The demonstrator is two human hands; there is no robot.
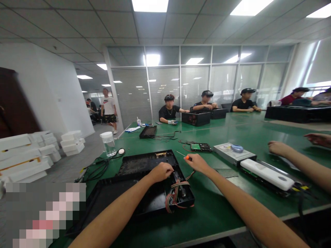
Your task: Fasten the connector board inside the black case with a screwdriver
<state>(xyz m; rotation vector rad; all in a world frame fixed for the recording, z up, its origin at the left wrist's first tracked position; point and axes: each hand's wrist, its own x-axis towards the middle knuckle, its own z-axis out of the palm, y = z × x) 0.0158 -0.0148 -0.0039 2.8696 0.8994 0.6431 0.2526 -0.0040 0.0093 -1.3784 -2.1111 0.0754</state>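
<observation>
My right hand [198, 162] is closed round a screwdriver [187, 157] with an orange and black handle. Its thin shaft points up and to the left, away from the fingers. My left hand [161, 171] is curled, fingertips together, over the right part of a black plastic casing [152, 203]; whatever those fingers pinch is hidden. Striped ribbon cables [178, 187] lie bunched at the casing's right end, near my left hand. Behind it, a second black panel [141, 163] has a small brass-coloured strip along its far edge.
Beyond my right hand lies a hard drive [200, 147]. A metal drive box [227, 151] and a long white device [267, 174] stand to the right, near another person's hand [279, 148]. A clear jar [108, 144] and black cables [99, 167] are left. Several co-workers sit across the green table [219, 213].
</observation>
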